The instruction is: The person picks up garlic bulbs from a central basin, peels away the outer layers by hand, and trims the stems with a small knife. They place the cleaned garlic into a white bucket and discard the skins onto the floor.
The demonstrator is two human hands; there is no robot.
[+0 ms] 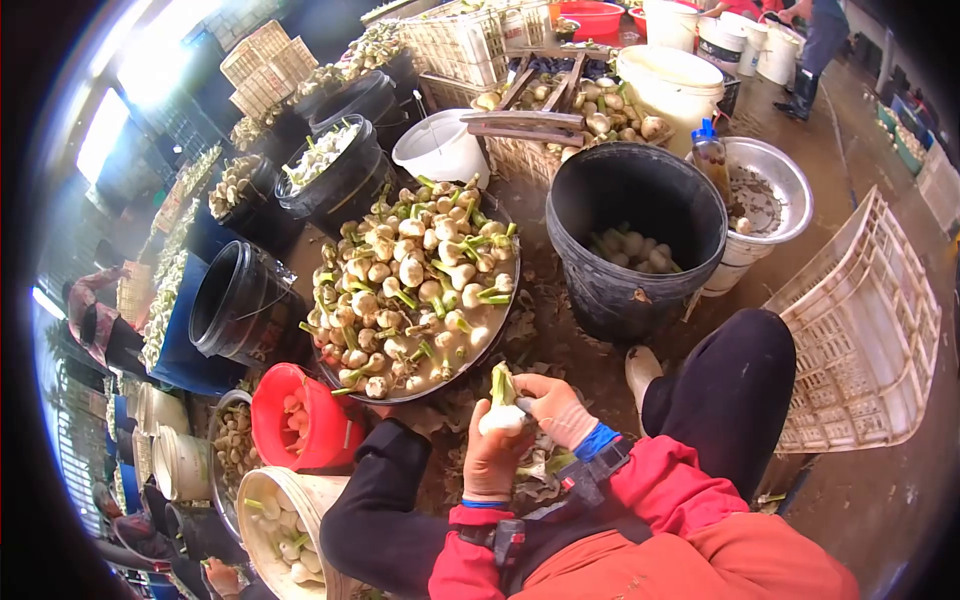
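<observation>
A white bulb (502, 418) with a short green stem stands upright in my left hand (492, 455), its fingers wrapped round the bulb's base. From the right, my right hand (557, 408) reaches the bulb; its fingers are closed on a small grey object at the bulb's side, too small to name. Both hands wear light gloves that leave some fingers bare. Just beyond them is a wide round tray (470, 372) heaped with untrimmed bulbs (411, 270) with green stems. Peeled skins and cut stems lie below the hands.
A black bucket (636, 290) holding bulbs stands ahead right, a white crate (850, 330) at the right. To the left are a red bucket (345, 440), a cream bucket (322, 492) of white bulbs and black buckets (240, 310). Other people (825, 40) are farther off.
</observation>
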